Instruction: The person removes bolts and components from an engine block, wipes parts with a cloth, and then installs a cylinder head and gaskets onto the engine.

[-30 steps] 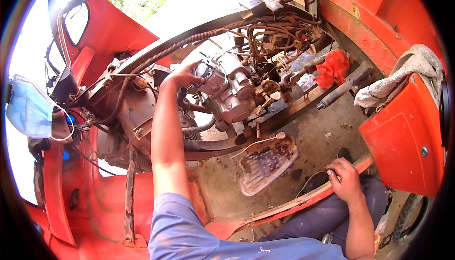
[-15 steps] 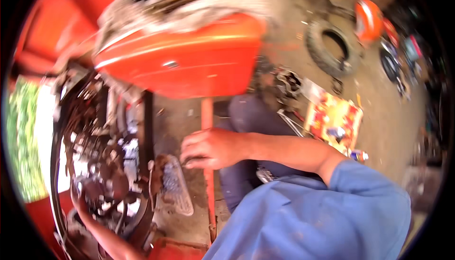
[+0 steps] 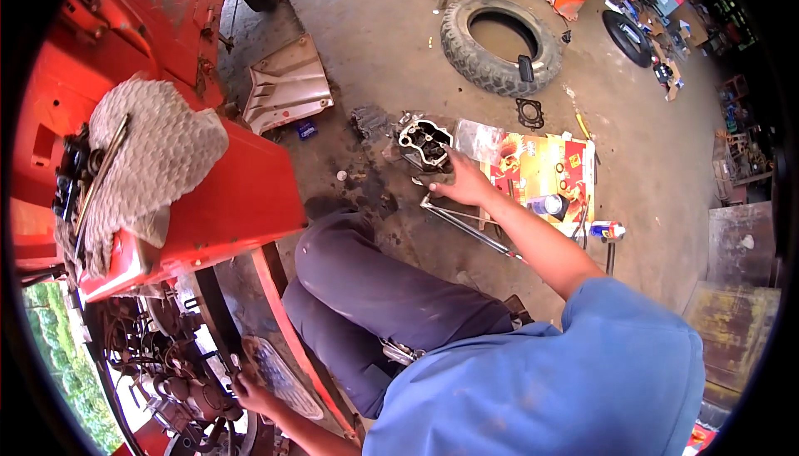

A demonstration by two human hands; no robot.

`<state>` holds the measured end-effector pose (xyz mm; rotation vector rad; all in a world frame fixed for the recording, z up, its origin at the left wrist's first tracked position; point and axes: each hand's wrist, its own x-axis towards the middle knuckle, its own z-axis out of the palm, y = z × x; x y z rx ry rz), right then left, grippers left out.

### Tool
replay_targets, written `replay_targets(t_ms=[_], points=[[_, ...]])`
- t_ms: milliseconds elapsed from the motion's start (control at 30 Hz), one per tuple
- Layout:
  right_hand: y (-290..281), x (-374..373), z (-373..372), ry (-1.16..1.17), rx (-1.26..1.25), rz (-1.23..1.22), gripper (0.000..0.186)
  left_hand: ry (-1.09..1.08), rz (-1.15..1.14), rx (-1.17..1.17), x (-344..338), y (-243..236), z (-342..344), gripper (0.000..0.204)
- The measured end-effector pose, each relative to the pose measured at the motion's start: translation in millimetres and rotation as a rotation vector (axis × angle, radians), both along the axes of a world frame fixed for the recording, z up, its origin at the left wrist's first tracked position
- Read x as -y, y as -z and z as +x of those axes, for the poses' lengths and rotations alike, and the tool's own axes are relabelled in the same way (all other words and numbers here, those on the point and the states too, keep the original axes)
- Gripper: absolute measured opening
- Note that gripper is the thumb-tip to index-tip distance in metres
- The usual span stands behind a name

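My right hand [image 3: 462, 180] reaches down to the floor. Its fingers and thumb grip the near edge of a metal engine cylinder head [image 3: 424, 141], whose open cavity faces up. At the lower left, my left hand [image 3: 252, 394] is beside the exposed engine [image 3: 196, 394] of the red vehicle, close to the frame rail. Its fingers are curled, and whatever is in them is too small to make out. A ribbed metal foot plate [image 3: 283, 377] lies just right of that hand. Near my right forearm, a long-handled wrench [image 3: 470, 230] rests on the floor.
A red panel [image 3: 241, 181] carries a grey rag [image 3: 158, 144] with tools on it. Beyond lie a tyre [image 3: 454, 40], a gasket [image 3: 529, 113] and a pinkish cover [image 3: 287, 90]. A printed cardboard sheet [image 3: 583, 161] holds a can [image 3: 545, 205]. A red bar [image 3: 291, 323] runs beside my legs.
My view has swung right. My right hand has moved from above the foot plate to the cylinder head on the floor. My left hand has shifted from the engine's outer side towards the foot plate.
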<state>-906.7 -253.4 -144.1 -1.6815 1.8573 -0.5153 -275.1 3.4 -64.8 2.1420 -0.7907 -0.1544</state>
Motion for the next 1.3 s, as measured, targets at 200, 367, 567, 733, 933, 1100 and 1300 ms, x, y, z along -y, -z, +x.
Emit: replay_targets(t_ms=[200, 367, 567, 733, 933, 1100, 1300], points=[[94.5, 136.7, -3.0, 0.035, -0.386, 0.325, 0.135, 0.185, 0.159, -0.231, 7.9, 22.1, -65.0, 0.036], [133.9, 188.4, -5.1, 0.062, -0.478, 0.682, 0.146, 0.136, 0.272, -0.307, 12.1, 21.3, -91.1, 0.037], [138.9, 189.3, -17.2, -0.079, -0.475, 0.63, 0.151, 0.187, 0.273, -0.33, 25.2, 19.0, -106.4, 0.031], [142.1, 190.8, -10.8, -0.018, -0.453, 0.648, 0.146, 0.2, 0.326, -0.337, 21.7, 23.7, -101.4, 0.029], [146.6, 200.4, -13.4, 0.029, -0.419, 0.672, 0.146, 0.178, 0.355, -0.423, 17.0, 33.1, -94.6, 0.031], [155.5, 203.9, -21.3, 0.044, -0.384, 0.616, 0.14, 0.185, 0.373, -0.398, 21.3, 25.6, -99.0, 0.031], [120.7, 196.2, -55.9, 0.283, 0.403, 0.449, 0.102, 0.273, 0.324, -0.188, 12.3, 27.2, -92.7, 0.034]])
